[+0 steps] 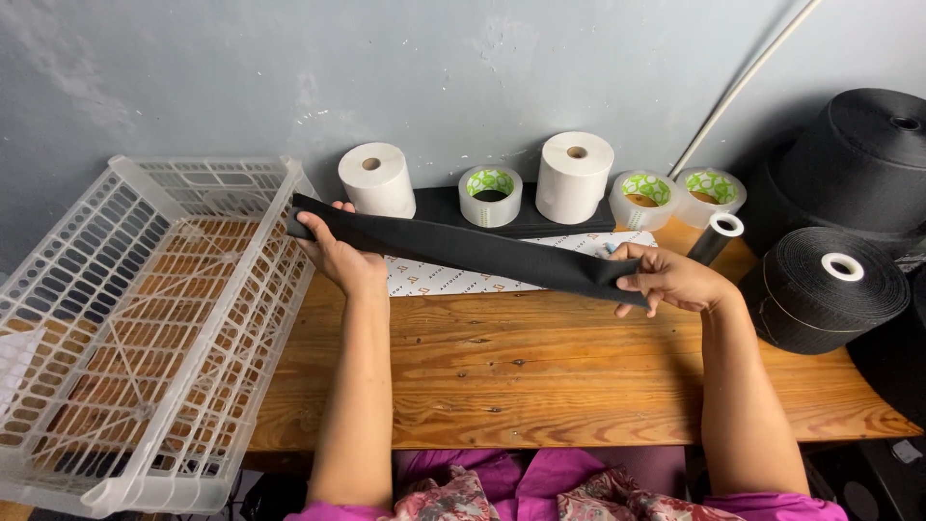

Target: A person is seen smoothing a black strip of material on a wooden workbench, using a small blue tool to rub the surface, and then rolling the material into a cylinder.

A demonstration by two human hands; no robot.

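The left hand (pixel 340 259) pinched one end of the black strip (pixel 473 249), the right hand (pixel 672 278) clamped the other. Its long axis ran ten o'clock to four, taut above the wooden table (pixel 540 367). The white basket (pixel 145 328) sat at nine, seemingly nearer the left.

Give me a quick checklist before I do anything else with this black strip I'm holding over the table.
1. Left hand grips one end of the black strip: ok.
2. Right hand grips the other end: ok.
3. Strip stretched flat between the hands, no twist showing: ok.
4. Strip held above the wooden table, not snagged on the white paper rolls or tape rolls behind it: ok.
5. White plastic basket at the left stands open with nothing seen inside: ok.
6. Underside of the strip free of lint or damage: cannot tell, it is hidden.
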